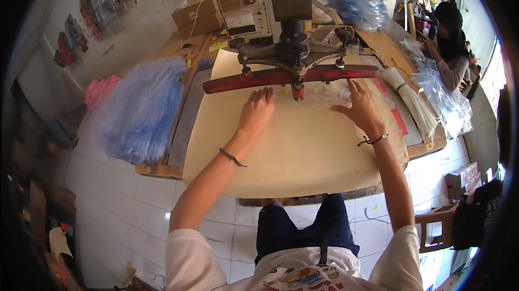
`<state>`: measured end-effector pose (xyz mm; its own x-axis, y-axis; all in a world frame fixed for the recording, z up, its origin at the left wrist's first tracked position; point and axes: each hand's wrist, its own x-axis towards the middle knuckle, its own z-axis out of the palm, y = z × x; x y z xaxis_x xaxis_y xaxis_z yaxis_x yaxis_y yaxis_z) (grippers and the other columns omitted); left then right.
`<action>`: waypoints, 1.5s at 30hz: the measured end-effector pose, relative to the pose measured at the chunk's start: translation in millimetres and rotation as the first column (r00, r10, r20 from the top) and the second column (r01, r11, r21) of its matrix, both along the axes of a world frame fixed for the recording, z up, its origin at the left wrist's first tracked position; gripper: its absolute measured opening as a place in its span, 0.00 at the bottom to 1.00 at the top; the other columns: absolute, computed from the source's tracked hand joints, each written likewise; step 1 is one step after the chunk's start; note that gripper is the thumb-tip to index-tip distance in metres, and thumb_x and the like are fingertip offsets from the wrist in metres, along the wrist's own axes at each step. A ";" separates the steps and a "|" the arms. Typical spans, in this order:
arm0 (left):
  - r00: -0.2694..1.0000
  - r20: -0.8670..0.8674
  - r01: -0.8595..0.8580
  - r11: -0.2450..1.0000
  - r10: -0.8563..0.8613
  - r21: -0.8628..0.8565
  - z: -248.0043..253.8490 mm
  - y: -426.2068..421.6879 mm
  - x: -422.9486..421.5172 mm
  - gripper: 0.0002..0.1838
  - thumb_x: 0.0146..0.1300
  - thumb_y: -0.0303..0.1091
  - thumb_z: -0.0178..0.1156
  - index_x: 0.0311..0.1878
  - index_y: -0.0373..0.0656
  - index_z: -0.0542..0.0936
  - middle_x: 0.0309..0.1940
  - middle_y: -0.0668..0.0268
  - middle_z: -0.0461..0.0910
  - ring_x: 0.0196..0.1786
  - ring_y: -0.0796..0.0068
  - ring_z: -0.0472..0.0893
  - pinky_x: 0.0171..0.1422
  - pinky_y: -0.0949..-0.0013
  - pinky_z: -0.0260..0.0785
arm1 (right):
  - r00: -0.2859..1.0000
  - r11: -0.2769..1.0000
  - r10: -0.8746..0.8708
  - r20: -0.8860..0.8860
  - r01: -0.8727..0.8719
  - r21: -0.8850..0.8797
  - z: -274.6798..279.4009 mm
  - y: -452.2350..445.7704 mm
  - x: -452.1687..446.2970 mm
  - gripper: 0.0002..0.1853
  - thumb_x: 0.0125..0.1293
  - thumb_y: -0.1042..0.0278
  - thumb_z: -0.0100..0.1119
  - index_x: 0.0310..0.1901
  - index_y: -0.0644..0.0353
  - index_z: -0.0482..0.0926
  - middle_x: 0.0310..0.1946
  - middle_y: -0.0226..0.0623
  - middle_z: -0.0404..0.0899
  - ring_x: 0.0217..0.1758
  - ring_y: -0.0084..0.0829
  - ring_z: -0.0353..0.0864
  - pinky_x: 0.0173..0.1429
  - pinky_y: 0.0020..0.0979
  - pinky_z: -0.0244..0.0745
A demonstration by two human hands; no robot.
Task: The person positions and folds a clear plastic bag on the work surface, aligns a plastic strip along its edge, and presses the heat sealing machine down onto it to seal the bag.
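A large tan sheet (292, 150) covers the middle of the table and hangs over its front edge. Above the sheet's far part is a machine head with a long red bar (243, 80). My left hand (258, 108) lies on the sheet just below the bar, fingers close together and pointing forward; what is under the fingertips, if anything, is hidden. To the right, my right hand (363, 108) has its thumb and fingers spread, its fingertips near the bar's right part. Some clear plastic (330, 91) lies between the hands, beside the bar.
Blue plastic sheets (140, 107) are piled at the table's left. White strips (411, 99) and clear plastic bags (446, 99) lie on the right. A control box (243, 10) stands behind. Another person (451, 42) sits at the far right. A brown stool (435, 226) is at the lower right.
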<state>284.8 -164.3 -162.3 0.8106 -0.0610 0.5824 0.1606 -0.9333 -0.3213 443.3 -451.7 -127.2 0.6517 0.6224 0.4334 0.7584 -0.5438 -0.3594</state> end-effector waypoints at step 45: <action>0.874 -0.435 -0.035 0.866 -0.216 -0.498 25.0 8.4 18.1 0.29 0.76 0.50 0.51 0.73 0.45 0.70 0.72 0.55 0.68 0.74 0.50 0.67 0.80 0.49 0.55 | 0.952 0.926 0.256 0.166 -0.192 -0.326 -6.2 3.8 73.5 0.24 0.67 0.71 0.60 0.65 0.54 0.80 0.61 0.45 0.82 0.61 0.48 0.82 0.64 0.43 0.79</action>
